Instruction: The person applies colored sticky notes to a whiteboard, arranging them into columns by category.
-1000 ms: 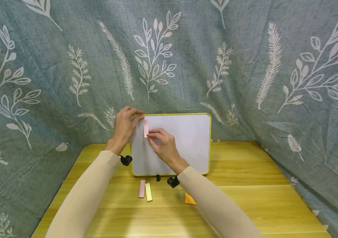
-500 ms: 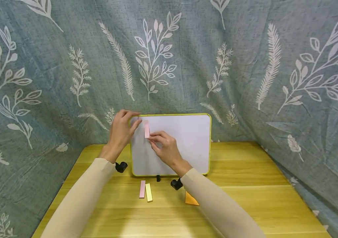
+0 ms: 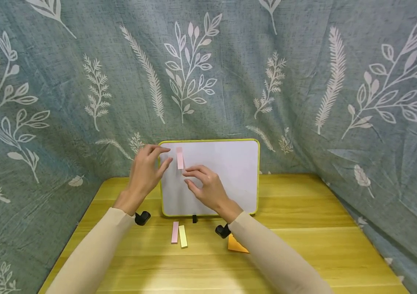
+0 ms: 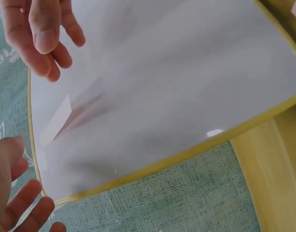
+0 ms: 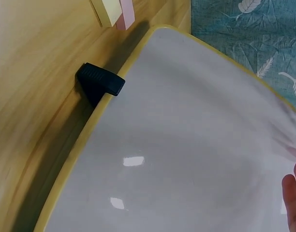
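A small pink sticky note (image 3: pixel 180 159) clings by its top to the upper left of a whiteboard (image 3: pixel 227 179) with a yellow frame. Its lower end lifts off the surface, as the left wrist view shows with the note (image 4: pixel 58 121) casting a shadow. My left hand (image 3: pixel 146 169) hovers at the board's left edge, fingers and thumb apart, holding nothing. Just below and right of the note is my right hand (image 3: pixel 208 188), its thumb and fingers parted with nothing between them. Only its fingertips (image 5: pixel 293 193) show in the right wrist view.
In front of the board, a pink sticky-note pad (image 3: pixel 175 232) and a yellow pad (image 3: pixel 183 236) lie side by side on the wooden table (image 3: pixel 304 228). An orange pad (image 3: pixel 236 244) is partly under the right forearm. A black foot (image 3: pixel 194 219) supports the board.
My left hand has left the board's top edge and moved down and left. The right hand's fingers have let go of the note's lower end and drawn slightly down and right.
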Motion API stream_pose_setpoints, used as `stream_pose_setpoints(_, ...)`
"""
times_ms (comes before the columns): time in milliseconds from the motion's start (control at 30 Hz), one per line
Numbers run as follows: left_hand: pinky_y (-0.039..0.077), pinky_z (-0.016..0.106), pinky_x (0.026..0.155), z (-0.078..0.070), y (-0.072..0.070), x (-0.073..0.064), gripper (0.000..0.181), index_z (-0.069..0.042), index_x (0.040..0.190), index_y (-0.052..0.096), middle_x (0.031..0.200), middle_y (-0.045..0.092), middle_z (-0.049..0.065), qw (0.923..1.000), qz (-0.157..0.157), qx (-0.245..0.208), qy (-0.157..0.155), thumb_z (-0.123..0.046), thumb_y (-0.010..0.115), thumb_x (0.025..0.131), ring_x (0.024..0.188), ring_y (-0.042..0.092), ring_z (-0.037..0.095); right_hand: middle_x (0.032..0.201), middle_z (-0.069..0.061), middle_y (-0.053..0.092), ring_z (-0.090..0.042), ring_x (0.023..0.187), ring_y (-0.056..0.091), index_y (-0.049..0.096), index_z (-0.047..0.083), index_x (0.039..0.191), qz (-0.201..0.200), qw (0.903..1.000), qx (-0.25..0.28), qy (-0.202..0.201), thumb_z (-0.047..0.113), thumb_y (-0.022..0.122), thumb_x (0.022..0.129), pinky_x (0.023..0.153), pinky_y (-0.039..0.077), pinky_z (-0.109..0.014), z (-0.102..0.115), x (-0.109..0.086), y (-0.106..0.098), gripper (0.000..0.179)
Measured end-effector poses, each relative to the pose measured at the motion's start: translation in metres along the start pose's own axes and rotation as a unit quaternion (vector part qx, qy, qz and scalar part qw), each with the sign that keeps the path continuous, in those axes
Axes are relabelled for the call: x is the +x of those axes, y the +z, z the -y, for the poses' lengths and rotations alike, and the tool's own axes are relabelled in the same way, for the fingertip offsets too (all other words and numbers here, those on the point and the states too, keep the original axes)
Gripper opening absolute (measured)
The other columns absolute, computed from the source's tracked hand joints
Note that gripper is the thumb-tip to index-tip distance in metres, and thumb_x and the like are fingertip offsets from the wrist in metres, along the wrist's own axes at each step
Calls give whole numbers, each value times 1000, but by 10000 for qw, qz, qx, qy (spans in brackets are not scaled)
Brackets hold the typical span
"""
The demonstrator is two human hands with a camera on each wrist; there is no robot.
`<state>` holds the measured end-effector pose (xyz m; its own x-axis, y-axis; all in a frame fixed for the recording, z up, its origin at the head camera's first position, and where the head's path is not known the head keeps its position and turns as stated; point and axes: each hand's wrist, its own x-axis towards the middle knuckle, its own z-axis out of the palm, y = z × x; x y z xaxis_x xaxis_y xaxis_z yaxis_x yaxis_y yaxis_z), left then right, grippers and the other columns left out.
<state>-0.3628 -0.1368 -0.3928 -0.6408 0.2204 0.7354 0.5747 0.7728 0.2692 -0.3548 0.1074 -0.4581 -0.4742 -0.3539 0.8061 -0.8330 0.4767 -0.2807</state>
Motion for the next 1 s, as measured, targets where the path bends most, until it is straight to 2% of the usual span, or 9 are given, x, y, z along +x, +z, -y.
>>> stream_pose_setpoints(267, 65, 49, 79, -5, -1, -22, 31, -11, 134, 85, 127, 79, 16, 9989, 370, 31, 281, -22, 89, 106, 99, 75, 37, 132, -11, 83, -30, 127, 81, 87, 8, 127, 301, 9994, -122, 101, 11, 88, 105, 111, 68, -45, 5, -9, -10, 21)
stream_pose_setpoints(500, 65, 46, 78, -9, 3, -44, 30, -11, 133, 85, 125, 78, 13, 9965, 658, 36, 512, -22, 90, 105, 100, 75, 34, 134, -11, 82, -30, 126, 80, 87, 8, 129, 482, 9987, -168, 42, 13, 89, 105, 109, 69, -45, 6, -19, -18, 24)
stream_pose_setpoints(700, 67, 45, 77, -8, 4, -62, 29, -12, 130, 86, 126, 80, 12, 9945, 881, 82, 553, -23, 92, 104, 104, 78, 33, 134, -10, 82, -29, 126, 80, 86, 8, 130, 683, 9975, -159, 36, 14, 89, 105, 108, 69, -45, 8, -28, -20, 25)
stream_pose_setpoints(1000, 68, 43, 78, -2, 9, -88, 25, -11, 124, 87, 118, 81, 9, 9896, 1224, -61, 751, -23, 93, 103, 96, 79, 27, 135, -9, 82, -28, 126, 80, 85, 8, 130, 923, 9956, -136, -29, 15, 90, 104, 108, 69, -44, 11, -41, -20, 28)
